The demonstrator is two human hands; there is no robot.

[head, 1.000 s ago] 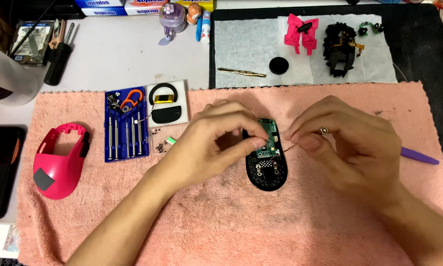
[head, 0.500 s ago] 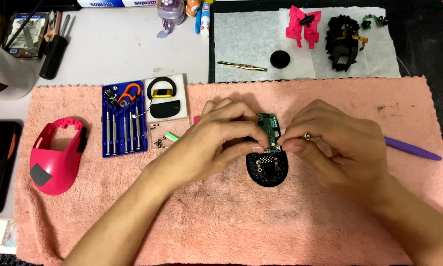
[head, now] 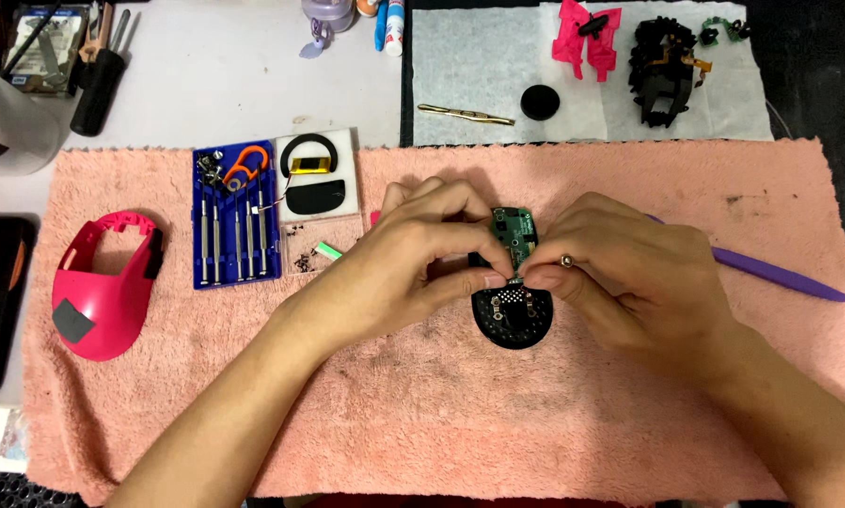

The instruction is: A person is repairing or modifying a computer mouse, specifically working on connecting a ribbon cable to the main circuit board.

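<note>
Green circuit board [head: 514, 230] is pinched by left hand [head: 413, 259] and right hand [head: 629, 273] over black mouse base [head: 512, 315], mid-towel [head: 441, 414]. Step looks like freeing the board; next likely needs a gentle lift.

Screwdriver set [head: 234, 226] on towel [head: 441, 414], left of hands [head: 526, 268]; shell [head: 102, 287] farther left.
</note>
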